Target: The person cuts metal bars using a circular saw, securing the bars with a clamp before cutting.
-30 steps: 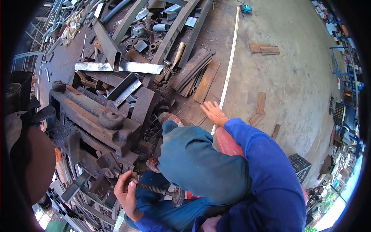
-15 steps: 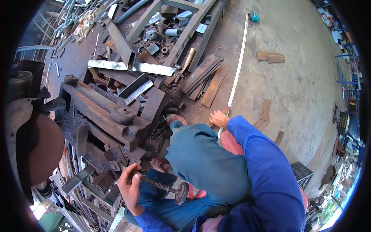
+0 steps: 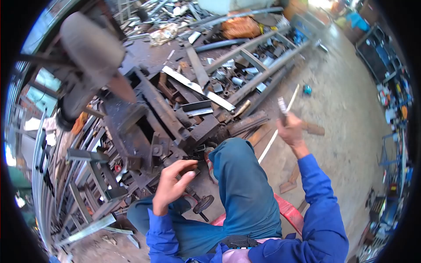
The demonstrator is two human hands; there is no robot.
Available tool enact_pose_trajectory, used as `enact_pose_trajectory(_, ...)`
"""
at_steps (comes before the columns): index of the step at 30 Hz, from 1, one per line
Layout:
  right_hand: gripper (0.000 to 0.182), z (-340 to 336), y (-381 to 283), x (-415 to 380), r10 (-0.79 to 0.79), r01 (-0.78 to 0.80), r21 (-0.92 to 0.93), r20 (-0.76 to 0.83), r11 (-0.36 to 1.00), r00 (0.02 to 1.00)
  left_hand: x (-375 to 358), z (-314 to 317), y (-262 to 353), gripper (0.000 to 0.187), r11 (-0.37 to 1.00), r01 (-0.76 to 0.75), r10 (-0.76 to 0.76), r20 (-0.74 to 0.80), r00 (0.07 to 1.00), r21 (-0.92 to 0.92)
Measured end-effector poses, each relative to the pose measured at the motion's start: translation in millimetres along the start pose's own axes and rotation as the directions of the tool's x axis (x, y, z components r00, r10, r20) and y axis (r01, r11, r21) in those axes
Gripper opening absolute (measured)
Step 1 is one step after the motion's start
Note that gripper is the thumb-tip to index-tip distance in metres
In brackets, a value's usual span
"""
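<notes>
My right hand (image 3: 290, 133) is raised over the floor, closed around a short brown piece with a pale, shiny end (image 3: 282, 106); motion blur hides its exact kind. Behind it, the extended white blade (image 3: 270, 146) of a tape measure runs along the concrete to its teal case (image 3: 307, 89). My left hand (image 3: 172, 182) has its thumb and fingers apart. It is beside a threaded screw (image 3: 190, 191) with a round metal end (image 3: 204, 204), which sticks out of the rusty clamping machine (image 3: 173, 131). Whether the fingers touch the screw cannot be seen.
Flat rusty bars (image 3: 289, 179) lie on the floor to the right. A welded steel frame (image 3: 267, 72) and scrap offcuts (image 3: 237, 81) are at the far side. Steel lengths (image 3: 90, 175) are stacked at left. A dark machine head (image 3: 92, 48) overhangs the upper left.
My right hand has lifted off the tape blade, moving away from my knee with the brown piece in it. My left hand has shifted beside the screw. The head view has swung.
</notes>
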State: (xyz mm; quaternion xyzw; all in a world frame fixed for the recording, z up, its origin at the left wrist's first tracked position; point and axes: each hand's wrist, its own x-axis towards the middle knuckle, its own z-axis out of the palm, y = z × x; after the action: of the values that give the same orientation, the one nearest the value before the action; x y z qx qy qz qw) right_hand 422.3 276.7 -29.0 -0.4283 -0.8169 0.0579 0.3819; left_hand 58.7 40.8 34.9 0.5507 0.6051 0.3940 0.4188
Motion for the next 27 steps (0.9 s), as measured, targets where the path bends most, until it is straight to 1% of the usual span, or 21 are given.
enact_pose_trajectory(2,0.016,-50,-69,45,0.043,-0.022,0.163,-0.131,0.986,0.99,-4,11,14,0.034,0.985,-0.174,0.174,-0.013,0.985,0.001)
enact_pose_trajectory(3,0.016,-71,-106,59,0.08,-0.037,0.267,-0.153,0.963,0.985,-7,14,20,0.045,0.981,-0.195,0.196,0.003,0.981,-0.013)
enact_pose_trajectory(4,0.016,-85,-140,68,0.057,-0.012,0.274,-0.154,0.962,0.986,-10,18,29,0.056,0.97,-0.243,0.243,-0.036,0.969,-0.004)
enact_pose_trajectory(6,0.013,-103,-207,75,-0.226,0.275,0.219,-0.225,0.936,0.948,-17,24,41,0.082,0.94,-0.34,0.339,-0.095,0.936,0.008)
enact_pose_trajectory(8,0.008,-91,-263,69,-0.267,0.34,0.389,-0.231,0.856,0.936,-23,30,37,0.112,0.909,-0.417,0.413,-0.111,0.904,-0.015)
enact_pose_trajectory(9,0.007,-82,-287,61,-0.257,0.269,0.457,-0.091,0.848,0.962,-28,30,46,0.115,0.893,-0.442,0.428,-0.14,0.893,-0.083)
enact_pose_trajectory(10,0.005,-63,-310,54,-0.199,0.181,0.606,-0.037,0.775,0.979,-31,32,45,0.117,0.873,-0.467,0.441,-0.181,0.879,-0.143)
enact_pose_trajectory(11,0.006,-42,-326,50,-0.266,0.191,0.558,0.056,0.807,0.962,-33,29,41,0.119,0.844,-0.5,0.458,-0.224,0.86,-0.194)
enact_pose_trajectory(12,0.013,-20,-342,47,-0.202,0.092,0.533,0.151,0.841,0.968,-41,20,37,0.117,0.84,-0.478,0.43,-0.224,0.875,-0.255)
enact_pose_trajectory(13,0.022,7,-353,45,-0.171,0.039,0.538,0.196,0.842,0.966,-42,23,14,0.116,0.8,-0.472,0.363,-0.328,0.872,-0.369)
enact_pose_trajectory(15,0.028,48,-369,51,-0.068,-0.189,0.511,0.443,0.838,0.894,-57,11,7,0.116,0.75,-0.244,0.022,-0.345,0.939,-0.615)
enact_pose_trajectory(16,0.036,69,-374,54,-0.06,-0.273,0.607,0.469,0.746,0.881,-53,10,-12,0.115,0.764,-0.409,0.109,-0.526,0.844,-0.499)
enact_pose_trajectory(17,0.047,89,-375,56,-0.052,-0.357,0.682,0.501,0.639,0.864,-48,6,-20,0.095,0.741,-0.475,0.086,-0.633,0.769,-0.475)
enact_pose_trajectory(18,0.063,110,-371,57,-0.062,-0.516,0.679,0.633,0.522,0.771,-47,-6,-28,0.091,0.687,-0.439,0.032,-0.58,0.814,-0.579)
enact_pose_trajectory(19,0.074,133,-368,60,-0.038,-0.612,0.674,0.684,0.415,0.728,-46,-18,-33,0.088,0.625,-0.392,-0.019,-0.514,0.857,-0.675)
enact_pose_trajectory(21,0.08,150,-368,71,0.042,-0.703,0.593,0.752,0.392,0.658,-36,-31,-25,0.072,0.499,-0.343,-0.049,-0.421,0.906,-0.796)
enact_pose_trajectory(22,0.085,162,-364,74,0.07,-0.713,0.584,0.752,0.388,0.655,-27,-31,-28,0.071,0.41,-0.37,-0.068,-0.432,0.899,-0.834)
enact_pose_trajectory(23,0.076,179,-358,75,0.084,-0.687,0.618,0.717,0.382,0.692,-15,-30,-31,0.071,0.318,-0.398,-0.087,-0.445,0.892,-0.86)
enact_pose_trajectory(25,0.057,181,-351,85,0.009,-0.747,0.623,0.767,0.23,0.642,2,-33,-21,0.075,0.268,-0.415,-0.152,-0.464,0.873,-0.869)
enact_pose_trajectory(26,0.041,173,-348,90,-0.033,-0.768,0.624,0.779,0.141,0.626,10,-36,-23,0.076,0.304,-0.399,-0.132,-0.453,0.882,-0.865)
enact_pose_trajectory(27,0.034,177,-342,92,-0.028,-0.763,0.639,0.768,0.098,0.639,18,-38,-25,0.077,0.341,-0.379,-0.115,-0.438,0.892,-0.861)
